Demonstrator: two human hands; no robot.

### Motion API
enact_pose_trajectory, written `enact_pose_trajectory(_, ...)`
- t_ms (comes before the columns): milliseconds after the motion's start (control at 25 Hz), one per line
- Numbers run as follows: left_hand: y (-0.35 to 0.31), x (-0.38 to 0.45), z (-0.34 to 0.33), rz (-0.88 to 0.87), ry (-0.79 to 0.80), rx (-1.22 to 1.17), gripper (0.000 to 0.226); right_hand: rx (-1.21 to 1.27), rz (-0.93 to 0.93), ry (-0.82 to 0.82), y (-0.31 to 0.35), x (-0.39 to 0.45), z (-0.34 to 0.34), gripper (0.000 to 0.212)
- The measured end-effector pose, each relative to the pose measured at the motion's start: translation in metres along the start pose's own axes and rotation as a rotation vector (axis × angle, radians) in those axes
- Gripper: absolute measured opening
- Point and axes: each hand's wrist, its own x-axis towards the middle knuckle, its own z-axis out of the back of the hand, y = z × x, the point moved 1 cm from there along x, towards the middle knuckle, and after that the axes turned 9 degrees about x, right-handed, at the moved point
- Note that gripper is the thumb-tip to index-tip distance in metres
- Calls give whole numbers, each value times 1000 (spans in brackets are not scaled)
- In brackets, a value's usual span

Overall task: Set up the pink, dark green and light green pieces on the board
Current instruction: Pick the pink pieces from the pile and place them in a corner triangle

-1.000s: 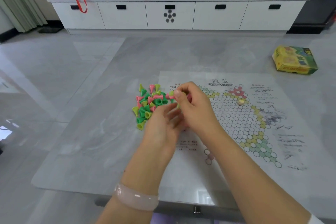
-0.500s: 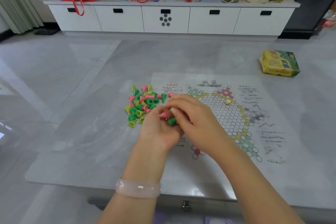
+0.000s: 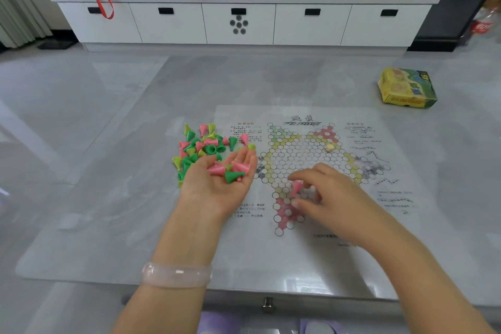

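head view: right hand (image 3: 329, 195) pinches pink piece (image 3: 296, 187) over board (image 3: 298, 160).

The left hand (image 3: 220, 181) lies palm up, fingers flat, with small cones (image 3: 230, 169) resting in it. The right hand (image 3: 326, 196) pinches one pink cone (image 3: 296, 187) beside it.

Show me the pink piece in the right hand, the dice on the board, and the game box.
pink piece (image 3: 296, 187), head view, on its cone body between the fingers.
dice (image 3: 330, 147), head view, on its top face.
game box (image 3: 406, 88), head view, on its printed lid.
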Motion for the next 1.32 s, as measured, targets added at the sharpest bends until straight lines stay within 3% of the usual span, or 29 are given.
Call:
enact_pose_trajectory(120,3,-2,0,5,75,-85,41,-34,-18,-73,0,9,-15,40)
enact_pose_trajectory(280,2,-4,1,-30,128,-150,42,-80,-23,-106,-1,16,-19,19)
enact_pose_trajectory(560,-8,-1,6,-60,11,13,29,144,-42,-210,18,2,1,20)
enact_pose_trajectory(720,-9,-1,8,-48,-15,46,29,203,-99,-129,27,-15,2,4)
enact_pose_trajectory(960,-15,-1,12,-94,-39,13,33,73,-35,109,14,-20,-16,15)
enact_pose_trajectory(1320,-19,1,17,-99,-45,44,29,103,61,109,7,-15,-19,7)
